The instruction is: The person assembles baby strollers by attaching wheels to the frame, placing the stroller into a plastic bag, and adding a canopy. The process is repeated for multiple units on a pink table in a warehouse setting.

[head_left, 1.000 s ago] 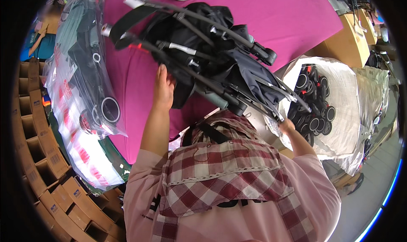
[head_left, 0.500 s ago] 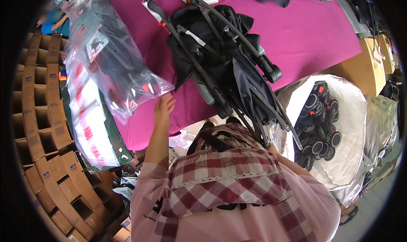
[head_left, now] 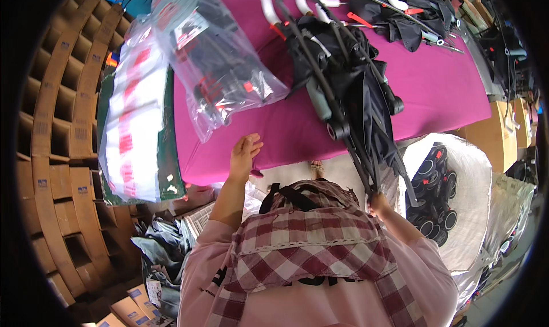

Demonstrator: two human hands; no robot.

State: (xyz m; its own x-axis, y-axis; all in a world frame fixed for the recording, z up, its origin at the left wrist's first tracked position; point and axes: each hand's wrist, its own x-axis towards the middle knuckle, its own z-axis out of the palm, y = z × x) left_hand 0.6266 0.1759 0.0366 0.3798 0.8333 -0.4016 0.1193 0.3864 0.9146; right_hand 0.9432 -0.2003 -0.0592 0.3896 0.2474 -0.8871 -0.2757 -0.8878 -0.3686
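Observation:
A folded black stroller (head_left: 369,98) with white handles lies across the pink-covered table, its lower legs jutting over the near edge toward me. My right hand (head_left: 377,203) is wrapped around the ends of those dark leg tubes. My left hand (head_left: 246,153) hovers by the table's near edge, palm partly up, fingers loosely apart and holding nothing. Just beyond it, a clear plastic bag (head_left: 229,69) with another folded dark stroller inside rests on the table's left part; my fingers are apart from it.
White printed plastic sheets (head_left: 134,135) are stacked left of the table, before shelves of cardboard boxes (head_left: 48,98). A white sack (head_left: 472,207) of black wheels (head_left: 440,209) stands at right. More stroller parts (head_left: 400,26) lie at the far side. Other people are at the far edges.
My view has shifted, so the table sits higher and farther right. My left hand has drawn back from the bag's corner. My right hand, mostly hidden before, now shows on the leg tubes.

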